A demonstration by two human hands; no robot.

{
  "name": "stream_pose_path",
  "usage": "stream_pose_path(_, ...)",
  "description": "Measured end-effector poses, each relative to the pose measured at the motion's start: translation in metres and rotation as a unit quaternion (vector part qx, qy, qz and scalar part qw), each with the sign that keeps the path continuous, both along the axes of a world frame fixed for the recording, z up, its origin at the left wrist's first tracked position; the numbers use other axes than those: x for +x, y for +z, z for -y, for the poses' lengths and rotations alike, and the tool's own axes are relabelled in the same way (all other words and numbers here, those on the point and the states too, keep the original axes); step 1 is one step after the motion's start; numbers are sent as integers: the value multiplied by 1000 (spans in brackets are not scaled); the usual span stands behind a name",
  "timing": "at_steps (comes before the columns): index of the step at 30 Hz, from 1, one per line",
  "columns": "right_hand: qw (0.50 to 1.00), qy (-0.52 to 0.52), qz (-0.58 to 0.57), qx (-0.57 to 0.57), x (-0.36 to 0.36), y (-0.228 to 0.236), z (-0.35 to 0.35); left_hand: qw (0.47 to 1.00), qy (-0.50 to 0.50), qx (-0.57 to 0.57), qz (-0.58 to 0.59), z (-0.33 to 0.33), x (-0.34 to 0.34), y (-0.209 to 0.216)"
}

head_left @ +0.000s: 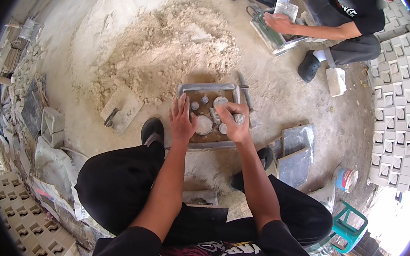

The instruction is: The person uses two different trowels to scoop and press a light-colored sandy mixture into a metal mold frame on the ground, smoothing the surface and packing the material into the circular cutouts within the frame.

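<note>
Between my feet lies a square grey mould frame with a brown inside. Several pale round discs of different sizes sit in it, the largest disc towards the near side. My left hand rests at the frame's left side, its fingers stretched out and close to the largest disc. My right hand is closed over the right part of the mould, among the smaller discs. What its fingers grip is mostly covered by the hand.
Beyond the mould spreads a heap of pale powder. A flat trowel lies left, grey boards right. At top right a co-worker's hand is over another mould. Stacked blocks, a bucket and a green stool stand right.
</note>
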State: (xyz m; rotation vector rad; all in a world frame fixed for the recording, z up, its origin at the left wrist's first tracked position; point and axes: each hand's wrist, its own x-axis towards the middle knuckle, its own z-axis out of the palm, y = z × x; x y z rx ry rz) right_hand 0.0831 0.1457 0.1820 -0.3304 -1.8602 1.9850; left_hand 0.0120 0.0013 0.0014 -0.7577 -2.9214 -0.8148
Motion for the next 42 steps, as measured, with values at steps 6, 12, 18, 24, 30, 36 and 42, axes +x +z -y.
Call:
stream_pose_path(6, 990, 9, -55, 130, -13, 1, 9, 1000, -3, 14, 7, 1, -1, -1)
stream_pose_path(12, 981, 5, -75, 179, -8, -11, 13, 1000, -14, 10, 6, 0, 2, 1)
stream_pose_path(18, 991, -13, 20, 135, -31, -4, 18, 999, -9, 35, 30, 9, 4, 1)
stream_pose_path(24, 995, 22, 95, 28, -36, -6, -6, 995, -2, 53, 85, 17, 13, 11)
stream_pose_path(30, 983, -112, -6, 144, -9, -9, 14, 993, -26, 49, 106, 14, 12, -6)
stream_pose_path(36, 975, -184, 16, 128, -5, -17, 10, 986, -59, 90, 129, 18, 8, -21)
stream_pose_path(42, 957, -268, 3, 108, 15, 5, 47, 962, -46, 126, 236, 21, -15, -35)
